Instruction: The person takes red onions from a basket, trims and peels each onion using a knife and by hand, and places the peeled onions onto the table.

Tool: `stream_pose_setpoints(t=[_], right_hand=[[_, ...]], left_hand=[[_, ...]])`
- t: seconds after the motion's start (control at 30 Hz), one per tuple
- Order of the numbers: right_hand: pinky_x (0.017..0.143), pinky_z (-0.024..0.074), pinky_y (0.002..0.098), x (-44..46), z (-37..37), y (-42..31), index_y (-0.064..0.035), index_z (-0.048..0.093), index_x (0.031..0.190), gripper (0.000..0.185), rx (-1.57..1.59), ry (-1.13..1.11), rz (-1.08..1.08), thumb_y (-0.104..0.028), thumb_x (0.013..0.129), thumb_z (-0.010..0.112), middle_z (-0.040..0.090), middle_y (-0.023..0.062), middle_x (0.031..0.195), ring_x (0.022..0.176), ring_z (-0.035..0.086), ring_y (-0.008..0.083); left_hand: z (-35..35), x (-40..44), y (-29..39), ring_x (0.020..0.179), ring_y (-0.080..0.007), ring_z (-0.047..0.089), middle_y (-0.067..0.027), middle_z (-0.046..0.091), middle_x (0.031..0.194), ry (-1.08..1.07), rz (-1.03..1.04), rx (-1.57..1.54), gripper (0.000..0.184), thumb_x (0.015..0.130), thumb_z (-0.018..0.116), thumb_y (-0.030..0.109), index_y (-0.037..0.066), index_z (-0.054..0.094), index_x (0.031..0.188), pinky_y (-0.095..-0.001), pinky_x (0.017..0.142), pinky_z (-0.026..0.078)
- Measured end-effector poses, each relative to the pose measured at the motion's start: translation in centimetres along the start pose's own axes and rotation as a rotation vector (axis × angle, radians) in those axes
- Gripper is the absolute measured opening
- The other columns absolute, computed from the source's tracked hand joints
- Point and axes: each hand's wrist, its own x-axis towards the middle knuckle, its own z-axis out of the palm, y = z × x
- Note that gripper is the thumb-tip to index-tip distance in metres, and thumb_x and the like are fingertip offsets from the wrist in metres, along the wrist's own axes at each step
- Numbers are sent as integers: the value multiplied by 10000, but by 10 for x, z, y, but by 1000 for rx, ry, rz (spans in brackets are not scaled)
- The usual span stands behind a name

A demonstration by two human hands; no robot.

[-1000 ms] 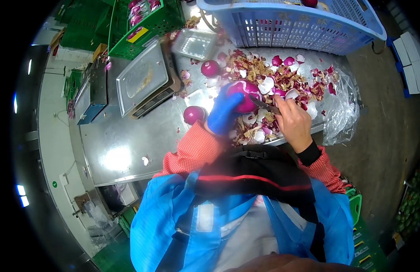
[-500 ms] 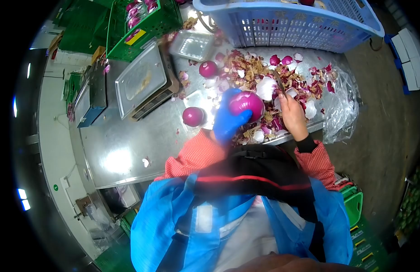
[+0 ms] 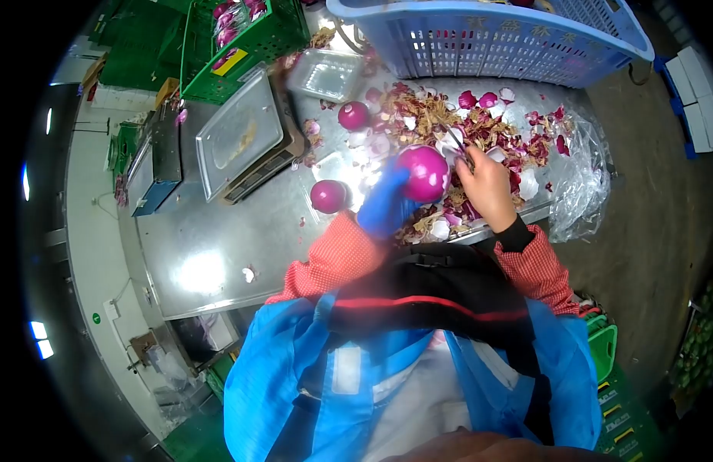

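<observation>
My left hand (image 3: pixel 386 202), in a blue glove, holds a large purple onion (image 3: pixel 424 174) from its left side. My bare right hand (image 3: pixel 486 185) is closed round a knife (image 3: pixel 456 141), just right of the onion; the knife's handle is mostly hidden by the fingers. Behind and under the hands lies a heap of purple, white and brown onion peelings (image 3: pixel 495 127). Two more peeled onions rest on the metal table: one (image 3: pixel 328 197) left of my gloved hand, the other (image 3: pixel 353 115) farther back.
A blue basket (image 3: pixel 487 46) stands at the back. On the left are a scale (image 3: pixel 241 138), a clear plastic tray (image 3: pixel 326 75) and a green crate (image 3: pixel 272 38) with wrapped onions. Clear plastic film (image 3: pixel 584 181) hangs over the table's right edge.
The large piece of white-sided peel by the knife has come away from the onion. The onion has turned in my left hand, and my right hand has moved slightly left, back close to it.
</observation>
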Motion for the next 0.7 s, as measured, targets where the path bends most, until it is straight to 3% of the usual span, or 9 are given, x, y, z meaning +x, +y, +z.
stream_pose_setpoints(t=[0.1, 0.2, 0.23, 0.37, 0.47, 0.5, 0.7], right_hand=[[559, 478, 372, -6, 2, 2, -27, 624, 1168, 405, 157, 5, 88, -303, 878, 683, 644, 130, 700, 620, 657, 285], [571, 485, 343, -15, -18, -30, -32, 616, 1198, 449, 237, -35, -81, -325, 868, 701, 671, 122, 770, 640, 667, 249], [592, 505, 333, -15, -23, -35, -41, 626, 1182, 434, 167, -75, -124, -289, 840, 727, 687, 126, 826, 665, 676, 238], [615, 534, 363, -16, -18, -35, -51, 637, 1156, 432, 79, 100, -310, -158, 753, 752, 682, 128, 822, 671, 670, 260], [591, 524, 381, -20, -15, -42, -45, 635, 1153, 435, -150, 187, -386, -143, 744, 746, 683, 129, 833, 657, 659, 289], [591, 518, 395, -21, -15, -45, -39, 630, 1061, 348, -143, 173, -340, -137, 745, 737, 677, 137, 813, 663, 654, 311], [603, 502, 418, -10, -3, -15, -34, 532, 953, 265, -113, -22, 46, -174, 816, 710, 660, 161, 758, 706, 655, 359]], left_hand=[[-1, 6, 5, 1176, -331, 577, -192, 535, 1301, -41, -31, -122, 583, 911, 607, 280, -5, 390, 1371, -481, 979, 515], [1, 4, 4, 1162, -344, 585, -209, 552, 1284, -43, -63, -127, 571, 920, 594, 301, -14, 408, 1358, -485, 998, 501], [2, 5, 2, 1161, -344, 585, -209, 552, 1283, -59, -71, -133, 568, 921, 591, 296, -17, 407, 1357, -481, 1001, 500], [10, 4, -2, 1162, -343, 583, -204, 552, 1277, -75, -53, -174, 551, 925, 577, 267, -28, 399, 1355, -478, 996, 502], [-3, 5, -8, 1169, -338, 578, -200, 543, 1282, -7, -40, -106, 542, 925, 570, 240, -35, 390, 1356, -480, 994, 503], [-3, 5, -8, 1172, -336, 576, -198, 539, 1285, -18, -25, -93, 540, 924, 571, 234, -33, 389, 1356, -480, 993, 504], [2, -5, -4, 1205, -329, 552, -189, 516, 1310, -70, -43, -54, 600, 893, 613, 205, -7, 360, 1394, -481, 993, 500]])
